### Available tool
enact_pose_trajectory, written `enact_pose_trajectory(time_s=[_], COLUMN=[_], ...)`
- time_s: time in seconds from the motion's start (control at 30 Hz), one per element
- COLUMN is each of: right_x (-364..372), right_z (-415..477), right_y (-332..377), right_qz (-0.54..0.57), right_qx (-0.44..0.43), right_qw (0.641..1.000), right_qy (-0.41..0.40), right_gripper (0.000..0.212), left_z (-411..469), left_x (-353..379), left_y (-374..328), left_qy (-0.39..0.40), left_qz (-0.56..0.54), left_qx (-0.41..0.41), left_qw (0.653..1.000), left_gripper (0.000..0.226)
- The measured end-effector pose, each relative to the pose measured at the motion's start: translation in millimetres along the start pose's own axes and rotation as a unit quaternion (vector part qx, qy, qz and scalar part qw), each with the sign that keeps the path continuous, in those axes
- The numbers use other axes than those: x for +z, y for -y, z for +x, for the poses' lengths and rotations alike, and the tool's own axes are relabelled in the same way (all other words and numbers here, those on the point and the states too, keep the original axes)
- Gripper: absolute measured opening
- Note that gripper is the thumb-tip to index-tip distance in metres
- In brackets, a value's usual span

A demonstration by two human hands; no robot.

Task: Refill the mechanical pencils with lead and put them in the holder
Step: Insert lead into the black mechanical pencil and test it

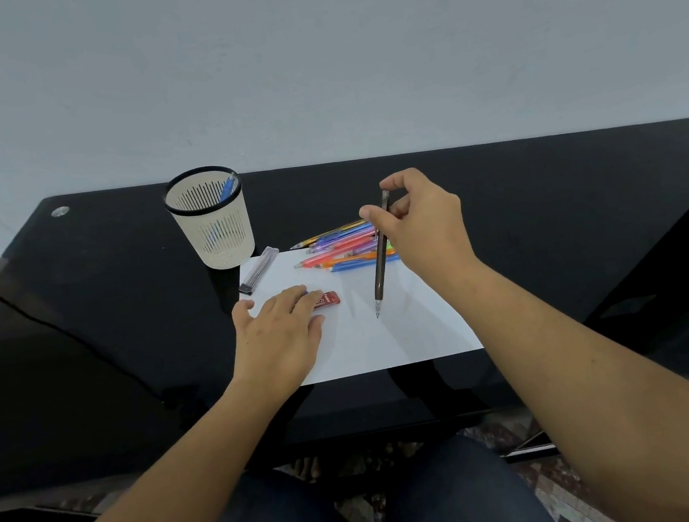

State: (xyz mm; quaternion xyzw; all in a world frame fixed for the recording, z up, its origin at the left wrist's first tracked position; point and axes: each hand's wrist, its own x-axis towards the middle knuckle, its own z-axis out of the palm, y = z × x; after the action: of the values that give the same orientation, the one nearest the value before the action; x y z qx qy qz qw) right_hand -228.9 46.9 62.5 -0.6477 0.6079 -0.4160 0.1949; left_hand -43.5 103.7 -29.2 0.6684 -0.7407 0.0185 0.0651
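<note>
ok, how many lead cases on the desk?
2. A clear lead case lies at the sheet's far-left corner by the holder; a red lead case sits partly under the left hand.

**Item Count: Work Surface**

One black table (95, 295) carries one white paper sheet (371, 341). One slotted holder (213, 221) stands at 11 o'clock from the sheet and contains one blue pencil (227, 188). One dark pencil (380, 262) is gripped by one right hand (420, 214). One left hand (278, 336) covers part of one red lead case (328, 298). One clear lead tube (258, 270) lies at 10 o'clock. The coloured pencil pile (345, 245) at 12 o'clock overlaps; roughly seven are distinguishable, exact number indeterminate.
</note>
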Motion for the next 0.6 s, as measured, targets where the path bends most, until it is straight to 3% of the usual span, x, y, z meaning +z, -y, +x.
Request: enact_pose_trajectory(time_s=[0.6], right_x=[-2.1], right_z=[2.6], right_y=[4.8], right_qz=[0.020], right_qx=[0.015], right_qw=[0.999], right_qy=[-0.020], right_gripper=[0.032], left_z=[-0.4], left_x=[2.5], left_y=[1.4], left_qy=[-0.001], left_qz=[-0.005], left_qx=[-0.003], left_qw=[1.000], left_gripper=[0.041])
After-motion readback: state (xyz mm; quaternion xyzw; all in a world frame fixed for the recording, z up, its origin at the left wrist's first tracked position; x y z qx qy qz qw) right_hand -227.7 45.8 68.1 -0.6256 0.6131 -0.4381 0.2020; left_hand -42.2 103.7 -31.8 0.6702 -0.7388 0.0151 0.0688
